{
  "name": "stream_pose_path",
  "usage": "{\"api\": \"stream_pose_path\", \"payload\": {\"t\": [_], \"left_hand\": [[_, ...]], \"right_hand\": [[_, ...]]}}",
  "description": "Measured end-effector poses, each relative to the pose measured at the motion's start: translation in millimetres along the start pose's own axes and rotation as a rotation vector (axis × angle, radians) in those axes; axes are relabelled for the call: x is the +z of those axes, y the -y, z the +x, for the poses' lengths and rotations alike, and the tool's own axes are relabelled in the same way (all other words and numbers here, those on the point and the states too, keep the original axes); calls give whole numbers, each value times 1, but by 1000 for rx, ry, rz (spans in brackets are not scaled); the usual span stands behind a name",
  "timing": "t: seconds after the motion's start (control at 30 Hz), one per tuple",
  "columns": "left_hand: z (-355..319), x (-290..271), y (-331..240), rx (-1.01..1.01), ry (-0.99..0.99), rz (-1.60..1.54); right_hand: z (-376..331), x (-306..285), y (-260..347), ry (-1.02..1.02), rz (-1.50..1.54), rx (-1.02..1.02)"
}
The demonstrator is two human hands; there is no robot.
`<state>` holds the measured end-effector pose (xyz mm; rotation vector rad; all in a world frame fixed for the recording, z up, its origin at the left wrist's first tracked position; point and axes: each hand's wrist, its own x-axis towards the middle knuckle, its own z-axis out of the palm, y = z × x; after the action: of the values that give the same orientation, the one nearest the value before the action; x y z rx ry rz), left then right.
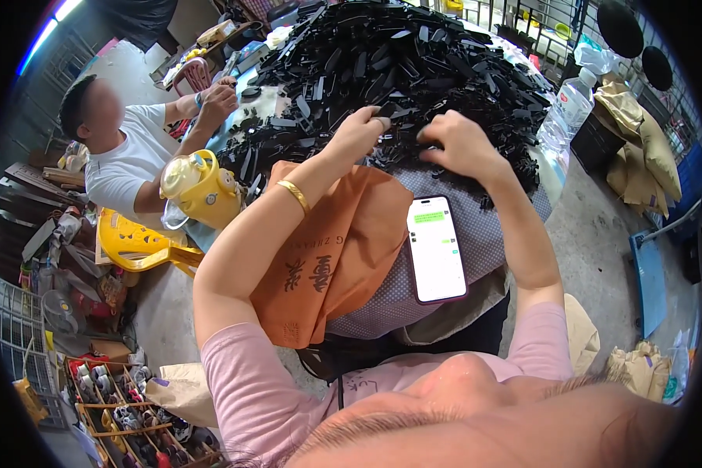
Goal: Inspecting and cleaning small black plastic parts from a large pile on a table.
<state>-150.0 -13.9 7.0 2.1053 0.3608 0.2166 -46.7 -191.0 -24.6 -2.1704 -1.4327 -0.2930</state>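
Note:
A large heap of small black plastic parts [390, 58] covers the table, many long and flat. At its near edge, my left hand [359, 134] has its fingers pinched together around a small black plastic part by the fingertips. It wears a ring, and a gold bangle circles the wrist. To its right, my right hand [466, 147] curls its fingers and thumb at the heap's edge. Dark parts lie around those fingertips, so what is between them cannot be made out. Below the hands a lit phone [438, 249] rests on the dotted cloth [483, 226], beside an orange cloth bag [327, 257].
A yellow cup with a lid [210, 191] stands left of my left forearm. Another person [136, 148] sits at the left, hands raised near the table. A clear plastic bottle [569, 105] stands at the table's right edge. Brown paper sacks [647, 152] lean beyond it.

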Motion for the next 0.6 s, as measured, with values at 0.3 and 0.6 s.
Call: {"api": "stream_pose_path", "payload": {"t": [0.3, 0.6], "left_hand": [[3, 3, 11, -230, 96, -698], [6, 1, 17, -280, 175, -682]], "right_hand": [[8, 12, -7, -243, -69, -118], [12, 5, 6, -176, 977, 202]]}}
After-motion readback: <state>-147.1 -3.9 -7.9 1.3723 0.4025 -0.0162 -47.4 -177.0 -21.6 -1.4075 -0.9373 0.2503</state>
